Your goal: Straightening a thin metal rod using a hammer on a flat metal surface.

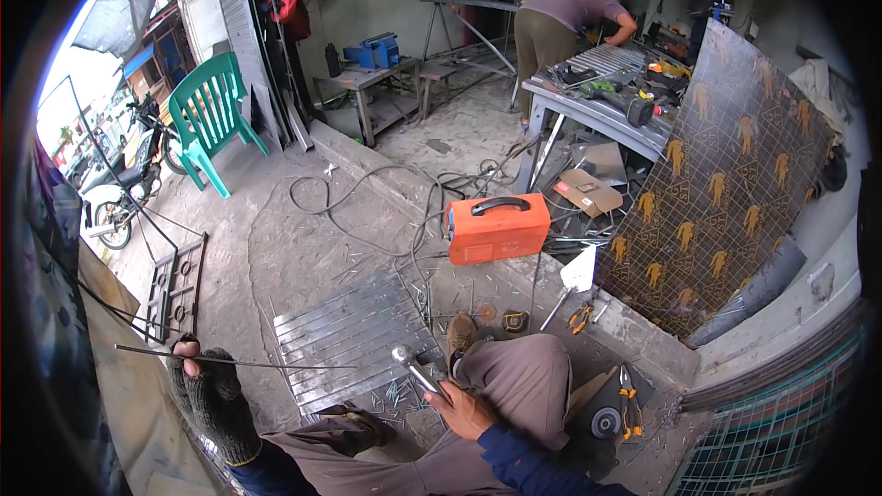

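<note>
My left hand [213,395], in a dark knitted glove with bare fingertips, is closed around a thin dark metal rod [276,366]. The rod points sideways, its right end above a slatted grey metal panel [354,312] on the ground. My bare right hand [467,411] grips a shiny metal bar with a ball-shaped end [402,355], tilted up to the left over my lap. Several short rod pieces [393,395] lie scattered by the panel's near edge. The bar's lower end is hidden in my hand.
An orange welding machine [499,243] with cables [340,211] stands ahead. Right of me lie pliers [629,404], a grinding disc [605,422], more pliers [580,318] and a tape measure [515,321]. A patterned sheet [726,174] leans right. Another person [565,18] bends over a workbench [602,115].
</note>
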A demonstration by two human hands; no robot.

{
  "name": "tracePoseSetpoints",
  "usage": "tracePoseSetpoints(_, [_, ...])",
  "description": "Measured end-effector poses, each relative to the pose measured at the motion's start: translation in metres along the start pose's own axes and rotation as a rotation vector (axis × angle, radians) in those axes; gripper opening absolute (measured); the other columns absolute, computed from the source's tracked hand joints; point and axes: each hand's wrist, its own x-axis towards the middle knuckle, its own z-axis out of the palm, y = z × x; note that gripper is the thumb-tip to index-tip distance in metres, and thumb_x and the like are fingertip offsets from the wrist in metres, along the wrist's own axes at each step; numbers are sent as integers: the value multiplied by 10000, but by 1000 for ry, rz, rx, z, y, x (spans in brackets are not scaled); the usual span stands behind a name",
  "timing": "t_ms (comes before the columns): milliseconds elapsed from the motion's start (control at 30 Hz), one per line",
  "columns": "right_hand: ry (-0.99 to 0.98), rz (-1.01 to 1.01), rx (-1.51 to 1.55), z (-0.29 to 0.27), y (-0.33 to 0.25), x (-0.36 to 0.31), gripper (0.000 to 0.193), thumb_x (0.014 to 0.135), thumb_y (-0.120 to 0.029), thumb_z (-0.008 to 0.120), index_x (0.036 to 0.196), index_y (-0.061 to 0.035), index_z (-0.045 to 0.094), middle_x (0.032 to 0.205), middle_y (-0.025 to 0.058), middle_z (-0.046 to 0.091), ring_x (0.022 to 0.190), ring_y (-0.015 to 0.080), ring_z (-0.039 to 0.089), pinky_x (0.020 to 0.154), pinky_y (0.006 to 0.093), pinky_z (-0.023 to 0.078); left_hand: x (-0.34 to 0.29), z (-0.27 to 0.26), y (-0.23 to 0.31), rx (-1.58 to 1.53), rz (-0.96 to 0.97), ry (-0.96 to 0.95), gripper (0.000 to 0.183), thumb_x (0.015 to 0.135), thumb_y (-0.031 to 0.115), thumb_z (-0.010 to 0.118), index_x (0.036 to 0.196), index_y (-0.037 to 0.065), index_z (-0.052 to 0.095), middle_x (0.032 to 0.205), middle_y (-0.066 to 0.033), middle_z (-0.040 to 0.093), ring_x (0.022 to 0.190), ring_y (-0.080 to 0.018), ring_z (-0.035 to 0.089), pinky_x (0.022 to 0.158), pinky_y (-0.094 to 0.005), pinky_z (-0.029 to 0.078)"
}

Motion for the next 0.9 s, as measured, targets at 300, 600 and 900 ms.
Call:
tracePoseSetpoints(300, [7,-9,0,0,5,1,493,1018,-555,480,1060,-76,586,882,224,655,852,447,634,730,502,477,-2,25,-48,326,-119,-244,327,1031,309,609,1128,-2,643,673,5,558,599,-68,522,580,-232,405])
tracePoseSetpoints(600, [-19,-8,-6,2,2,2,497,1021,-563,470,1073,-81,580,885,218,655,852,441,636,734,497,481,-34,-3,-160,488,-319,-504,278,1040,266,603,1129,11,670,840,-28,646,678,-100,613,626,-266,510])
tracePoseSetpoints(900, [-32,16,-3,2,0,2,507,1020,-575,466,1102,-88,582,897,214,660,864,440,641,743,496,481,-78,-35,-226,941,-145,-654,356,990,389,614,1066,50,694,877,-169,682,838,-348,649,800,-395,515])
